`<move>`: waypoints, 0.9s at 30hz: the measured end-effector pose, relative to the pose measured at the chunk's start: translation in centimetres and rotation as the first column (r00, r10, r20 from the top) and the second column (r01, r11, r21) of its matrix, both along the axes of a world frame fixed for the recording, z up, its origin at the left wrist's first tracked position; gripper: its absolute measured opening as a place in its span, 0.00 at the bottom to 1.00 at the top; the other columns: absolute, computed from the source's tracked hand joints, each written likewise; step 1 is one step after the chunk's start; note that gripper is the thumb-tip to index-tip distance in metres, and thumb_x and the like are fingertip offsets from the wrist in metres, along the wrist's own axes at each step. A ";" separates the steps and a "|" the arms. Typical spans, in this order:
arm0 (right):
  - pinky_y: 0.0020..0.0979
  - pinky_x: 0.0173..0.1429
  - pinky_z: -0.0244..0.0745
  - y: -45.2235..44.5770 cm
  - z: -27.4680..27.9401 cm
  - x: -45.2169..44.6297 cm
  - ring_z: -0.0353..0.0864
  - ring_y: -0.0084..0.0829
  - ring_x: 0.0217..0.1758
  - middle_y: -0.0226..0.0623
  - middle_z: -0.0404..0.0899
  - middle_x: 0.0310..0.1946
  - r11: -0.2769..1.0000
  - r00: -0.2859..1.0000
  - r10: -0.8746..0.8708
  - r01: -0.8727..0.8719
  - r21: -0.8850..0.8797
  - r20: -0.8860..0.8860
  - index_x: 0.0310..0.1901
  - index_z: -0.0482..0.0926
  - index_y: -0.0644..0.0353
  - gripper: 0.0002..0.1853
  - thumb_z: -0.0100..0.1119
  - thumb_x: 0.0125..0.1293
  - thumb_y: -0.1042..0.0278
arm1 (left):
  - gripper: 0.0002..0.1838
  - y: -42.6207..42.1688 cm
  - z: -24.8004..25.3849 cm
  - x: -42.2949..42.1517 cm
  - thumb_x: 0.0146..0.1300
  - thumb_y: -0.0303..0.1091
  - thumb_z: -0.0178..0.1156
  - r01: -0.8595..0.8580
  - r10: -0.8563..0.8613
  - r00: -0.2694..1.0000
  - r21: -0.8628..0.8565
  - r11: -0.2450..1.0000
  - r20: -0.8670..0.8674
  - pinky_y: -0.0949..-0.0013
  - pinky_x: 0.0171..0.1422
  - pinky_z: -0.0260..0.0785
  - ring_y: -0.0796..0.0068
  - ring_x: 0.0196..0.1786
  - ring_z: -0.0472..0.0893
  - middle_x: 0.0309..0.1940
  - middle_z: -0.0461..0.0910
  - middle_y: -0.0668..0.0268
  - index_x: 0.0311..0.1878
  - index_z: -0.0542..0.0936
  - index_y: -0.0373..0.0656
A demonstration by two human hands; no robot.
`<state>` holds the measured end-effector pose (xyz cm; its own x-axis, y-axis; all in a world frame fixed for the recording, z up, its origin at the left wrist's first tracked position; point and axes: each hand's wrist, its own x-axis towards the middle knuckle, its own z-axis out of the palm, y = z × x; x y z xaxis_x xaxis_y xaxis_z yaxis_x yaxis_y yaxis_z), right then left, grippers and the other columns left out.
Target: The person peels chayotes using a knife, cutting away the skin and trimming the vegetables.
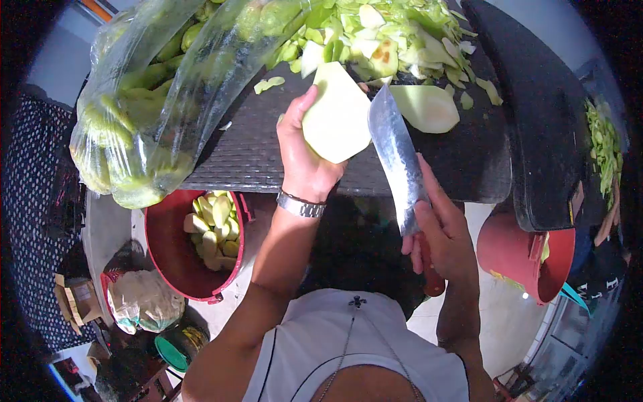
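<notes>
My left hand (pixel 309 151), with a metal watch at the wrist, is closed around a peeled pale green chayote (pixel 335 117) above the dark tabletop. The fingers behind it are mostly hidden. My right hand (pixel 439 234) grips the reddish-brown handle of a broad-bladed knife (pixel 395 154). Its blade points up and away from me, close to the chayote's right side; whether they touch, I cannot tell. Just beyond the blade, another peeled piece (pixel 425 108) lies on the table. A heap of green peelings (pixel 402 43) covers the far part.
A clear plastic bag of green chayotes (pixel 127 127) hangs over the table's left edge (pixel 234 175). Below stands a red bucket (pixel 161 251) holding several peeled pieces (pixel 218 221). Another red bucket (pixel 499 251) is below at right. A black stool-like surface (pixel 542 134) adjoins the table.
</notes>
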<state>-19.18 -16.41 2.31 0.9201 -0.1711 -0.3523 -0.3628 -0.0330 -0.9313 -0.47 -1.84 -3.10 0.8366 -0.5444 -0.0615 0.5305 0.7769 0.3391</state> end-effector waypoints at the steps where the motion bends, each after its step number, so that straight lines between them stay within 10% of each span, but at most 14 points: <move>1: 0.22 0.18 0.69 0.0 -0.1 -0.1 0.74 0.19 0.16 0.36 0.79 0.27 1.000 1.000 -0.005 0.005 0.012 0.001 0.81 0.55 0.51 0.29 0.40 0.81 0.69 | 0.27 0.0 0.0 -0.1 0.72 0.44 0.56 0.001 -0.001 1.000 0.010 1.000 0.003 0.52 0.68 0.75 0.52 0.59 0.83 0.60 0.81 0.47 0.65 0.75 0.34; 21: 0.19 0.17 0.71 2.3 -2.6 2.1 0.76 0.17 0.20 0.40 0.83 0.43 0.985 0.975 -0.141 0.121 0.120 0.174 0.82 0.49 0.55 0.28 0.33 0.84 0.65 | 0.24 -2.7 -0.2 -5.2 0.74 0.49 0.56 0.067 -0.059 0.992 0.069 0.995 -0.110 0.59 0.60 0.77 0.65 0.52 0.85 0.51 0.84 0.60 0.61 0.77 0.40; 27: 0.23 0.17 0.71 1.9 -2.8 3.2 0.72 0.19 0.16 0.39 0.80 0.29 0.987 0.976 -0.100 0.073 0.141 0.193 0.83 0.44 0.50 0.30 0.35 0.84 0.62 | 0.26 -2.5 -1.5 -5.5 0.72 0.51 0.57 0.034 -0.029 0.989 0.036 0.999 -0.144 0.57 0.61 0.76 0.61 0.52 0.85 0.52 0.85 0.58 0.61 0.78 0.40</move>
<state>-16.00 -14.47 -0.53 0.9578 -0.2170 -0.1885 -0.1658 0.1188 -0.9790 -5.94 -4.34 -4.55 0.8001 -0.5653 -0.2007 0.5998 0.7469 0.2871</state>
